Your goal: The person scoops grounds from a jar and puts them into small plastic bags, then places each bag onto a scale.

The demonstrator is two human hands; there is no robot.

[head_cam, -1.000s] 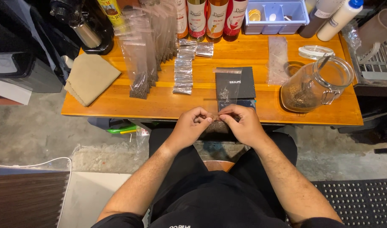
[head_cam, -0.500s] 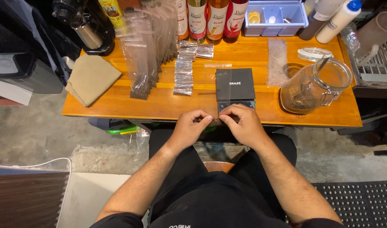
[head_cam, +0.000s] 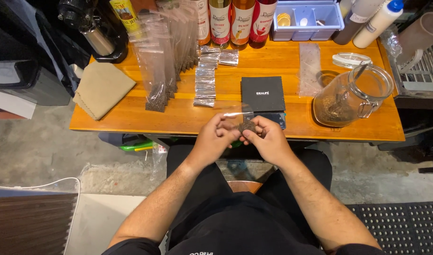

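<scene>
Left hand [head_cam: 215, 138] and right hand [head_cam: 267, 139] meet at near edge of tabletop [head_cam: 131, 118], both pinching small clear bag [head_cam: 240, 118]. Dark leaf sits in bag's lower end, between fingertips; bag's empty upper part rises away from person, long axis roughly front-to-back. Both hands equally near. Black scale [head_cam: 262, 93] just beyond bag. Glass jar [head_cam: 351, 97] to right, well apart. Filled bags [head_cam: 156, 89] to left.

The orange-brown wooden bench [head_cam: 131, 118] looks smooth and lightly glossy. A clear glass jar [head_cam: 351, 94] gleams at right; crinkled silver foil packets [head_cam: 205, 85] shine mid-bench. The beige folded cloth [head_cam: 103, 89] and square black box [head_cam: 262, 93] look matt.
</scene>
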